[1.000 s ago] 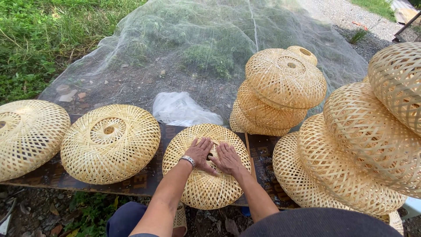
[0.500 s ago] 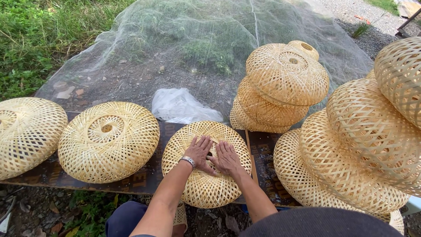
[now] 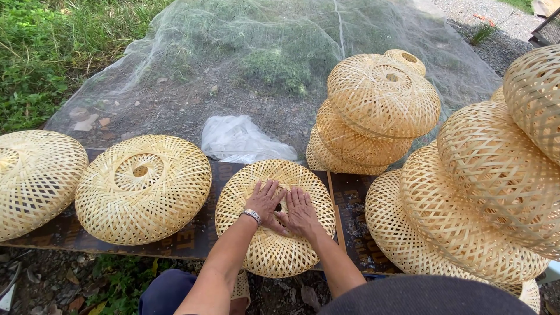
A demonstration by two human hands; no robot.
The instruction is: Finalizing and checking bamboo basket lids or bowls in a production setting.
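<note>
Little has moved since the earlier frames: both hands stay flat on the round woven bamboo shade [image 3: 274,224] at lower centre. Left hand [image 3: 265,202] and right hand [image 3: 301,211] lie side by side, fingers spread, no grip closed, palms covering the centre hole. Shade rests on a dark board [image 3: 192,239], its near edge overhanging. Another shade [image 3: 143,188] sits just left; stacked shades [image 3: 373,114] crowd upper right. Netting [image 3: 233,52] beyond; forearms cut off below.

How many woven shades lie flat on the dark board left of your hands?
2: one woven shade just left of the hands, another woven shade at the left edge, partly cut off.
</note>
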